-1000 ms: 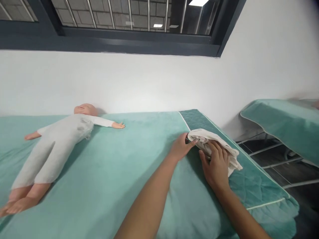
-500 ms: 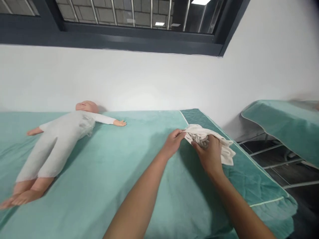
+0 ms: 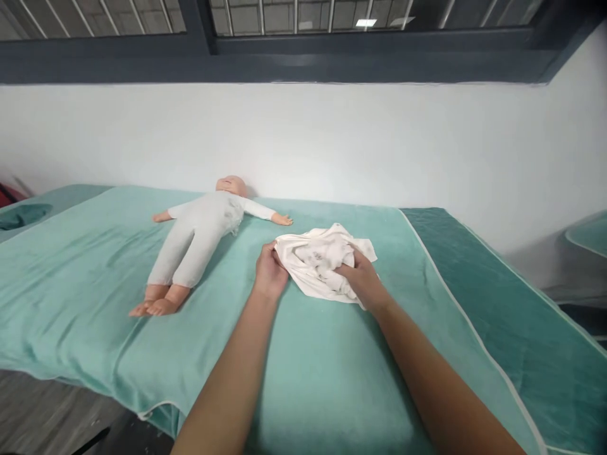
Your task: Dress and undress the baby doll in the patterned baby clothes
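Observation:
A crumpled white cloth garment (image 3: 313, 278) hangs between my hands above the green bed cover; its exact kind is hard to make out. My left hand (image 3: 271, 272) is closed on its left edge, thumb on top. On the other side my right hand (image 3: 363, 281) grips the bunched inner folds, with the fingers partly hidden in the fabric. To the left a baby doll (image 3: 202, 224) lies on its back, arms spread, head toward the wall, its body white and its feet bare.
The green bed cover (image 3: 322, 360) has a darker quilted border (image 3: 502, 303) on the right. Behind stands a white wall (image 3: 284, 139) under a dark window frame (image 3: 370, 60) with bars. Another green-covered surface (image 3: 590, 234) shows at the right edge.
The view has swung to the right-to-left side, so the doll appears nearer the middle. My hands and the garment have moved left toward the doll, and the garment is spread wider.

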Demonstrator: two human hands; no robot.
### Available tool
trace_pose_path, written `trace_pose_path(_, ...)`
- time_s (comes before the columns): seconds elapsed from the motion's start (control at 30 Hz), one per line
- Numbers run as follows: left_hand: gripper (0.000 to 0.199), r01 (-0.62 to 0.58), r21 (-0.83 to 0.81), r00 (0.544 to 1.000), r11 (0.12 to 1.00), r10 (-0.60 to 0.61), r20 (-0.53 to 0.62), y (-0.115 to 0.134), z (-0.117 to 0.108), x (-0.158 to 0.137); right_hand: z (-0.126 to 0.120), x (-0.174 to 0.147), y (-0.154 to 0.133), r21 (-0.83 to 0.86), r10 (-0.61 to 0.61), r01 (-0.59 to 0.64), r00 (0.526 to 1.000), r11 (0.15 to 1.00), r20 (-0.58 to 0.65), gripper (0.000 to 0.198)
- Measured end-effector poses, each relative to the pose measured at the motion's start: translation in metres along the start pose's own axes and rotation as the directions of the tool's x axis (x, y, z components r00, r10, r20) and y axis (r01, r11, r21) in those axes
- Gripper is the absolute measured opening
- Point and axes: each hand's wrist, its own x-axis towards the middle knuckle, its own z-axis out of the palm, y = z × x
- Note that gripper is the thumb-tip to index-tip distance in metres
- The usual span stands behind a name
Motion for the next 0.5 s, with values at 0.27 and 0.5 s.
trace_pose_path(0.27,0.022,0.038,-0.170,0.993,0.985,-0.056,-0.100,0.000,-0.003,0.012,-0.042,-0.026,0.001,0.548,0.185,-0.078,0.972,0.833,-0.144,0.038)
trace_pose_path(0.5,0.020,0.047,-0.135,0.999,0.990,-0.046,0.005,-0.003,0.001,0.000,-0.146,-0.078,-0.019,-0.014,0.038,-0.053,0.851,0.998,-0.523,0.048)
